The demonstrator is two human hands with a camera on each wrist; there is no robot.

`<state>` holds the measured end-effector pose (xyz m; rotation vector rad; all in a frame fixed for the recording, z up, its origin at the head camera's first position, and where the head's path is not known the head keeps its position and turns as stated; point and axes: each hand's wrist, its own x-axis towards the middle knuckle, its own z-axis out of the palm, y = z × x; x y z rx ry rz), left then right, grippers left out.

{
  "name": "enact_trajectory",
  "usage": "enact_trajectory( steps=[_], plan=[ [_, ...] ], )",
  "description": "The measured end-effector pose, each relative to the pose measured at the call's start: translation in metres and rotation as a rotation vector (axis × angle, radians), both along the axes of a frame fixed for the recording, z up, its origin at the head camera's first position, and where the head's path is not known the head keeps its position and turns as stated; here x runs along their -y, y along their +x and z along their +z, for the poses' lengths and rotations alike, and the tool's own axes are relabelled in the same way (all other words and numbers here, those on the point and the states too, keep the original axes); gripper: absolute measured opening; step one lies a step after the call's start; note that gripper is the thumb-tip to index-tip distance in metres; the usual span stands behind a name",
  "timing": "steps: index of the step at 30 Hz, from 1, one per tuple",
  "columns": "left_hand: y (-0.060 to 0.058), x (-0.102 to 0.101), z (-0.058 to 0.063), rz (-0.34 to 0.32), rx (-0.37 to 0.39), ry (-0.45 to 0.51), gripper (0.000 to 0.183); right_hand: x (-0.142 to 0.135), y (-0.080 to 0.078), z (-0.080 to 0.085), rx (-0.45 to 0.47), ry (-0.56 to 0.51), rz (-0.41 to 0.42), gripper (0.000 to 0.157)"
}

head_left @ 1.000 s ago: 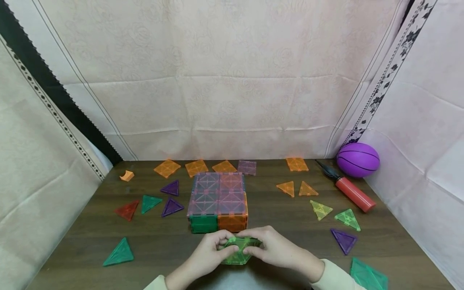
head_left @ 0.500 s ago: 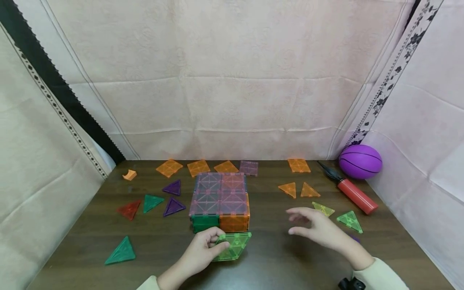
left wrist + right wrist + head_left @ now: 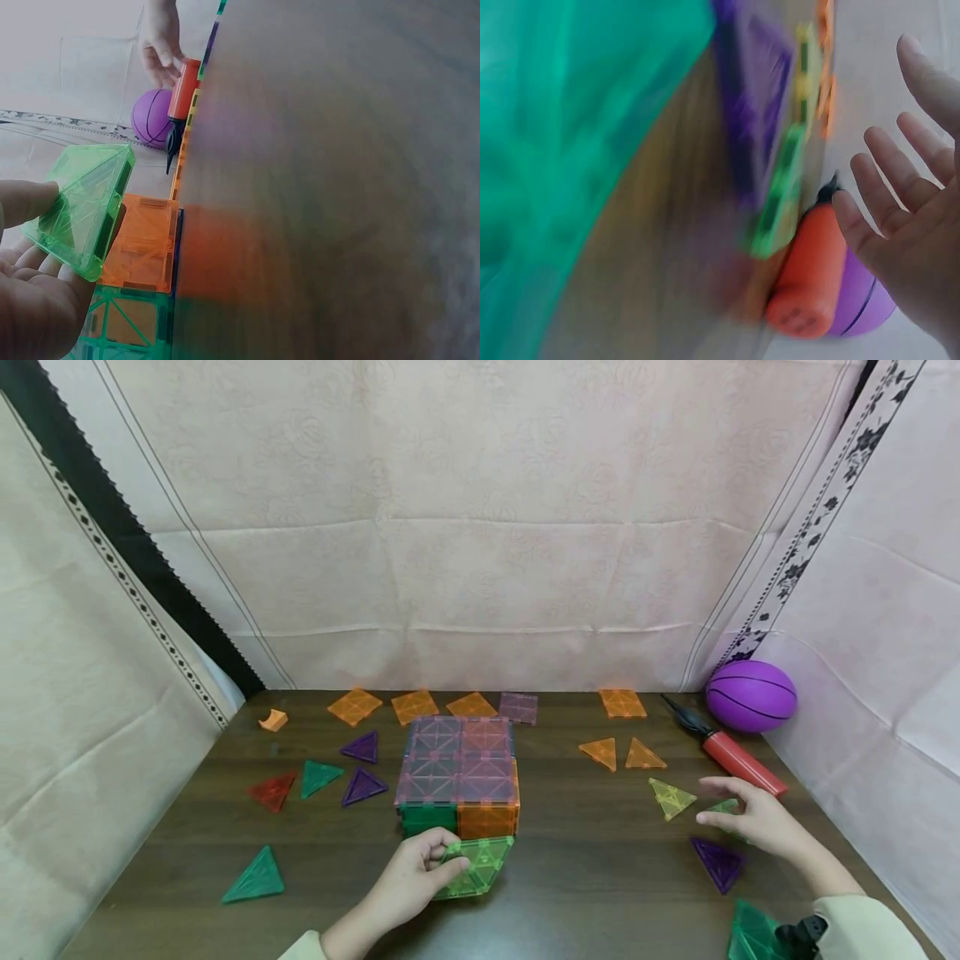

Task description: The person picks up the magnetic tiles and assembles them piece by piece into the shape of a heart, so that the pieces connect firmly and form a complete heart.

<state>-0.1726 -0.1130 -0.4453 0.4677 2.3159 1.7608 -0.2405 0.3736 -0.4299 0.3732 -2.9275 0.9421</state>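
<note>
My left hand (image 3: 408, 872) pinches a light green see-through magnetic tile piece (image 3: 480, 867) between thumb and fingers, in front of the block. In the left wrist view the green tile piece (image 3: 86, 202) is tilted. That block (image 3: 457, 777) is built of magnetic tiles, with a pinkish-purple top and green and orange front squares. My right hand (image 3: 757, 818) hovers over a small green triangle tile (image 3: 726, 807), partly covering it. Its fingers (image 3: 885, 176) are spread apart with nothing between them in the right wrist view. A yellow-green triangle tile (image 3: 670, 798) lies left of that hand, a purple triangle tile (image 3: 720, 863) below.
A red hand pump (image 3: 742, 762) and a purple ball (image 3: 752, 696) stand at the back right. Orange square tiles (image 3: 355, 706) line the far edge. Triangle tiles, such as a teal one (image 3: 257, 877), lie at left. A large teal piece (image 3: 753, 931) is front right.
My right hand has let go of the green tile piece and moved right to the small green triangle. My left hand keeps hold of the piece near the block.
</note>
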Motion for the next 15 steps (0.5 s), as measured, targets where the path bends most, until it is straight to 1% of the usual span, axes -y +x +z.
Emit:
enact_trajectory(
  steps=[3,7,10,15],
  plan=[
    [-0.001,0.001,-0.001,0.008,0.004,0.003,0.021,-0.013,-0.002,-0.005,0.027,0.049,-0.015,0.062],
    [-0.001,0.002,-0.001,0.020,0.014,0.006,0.021,-0.027,-0.007,-0.012,0.030,0.119,-0.011,0.069],
    [-0.001,0.003,0.000,0.026,0.023,0.005,0.021,-0.034,-0.011,-0.016,0.034,0.148,-0.008,0.072],
    [-0.001,0.005,0.002,0.025,0.034,0.013,0.022,-0.037,-0.016,-0.017,0.076,0.178,-0.003,0.075]
  ],
)
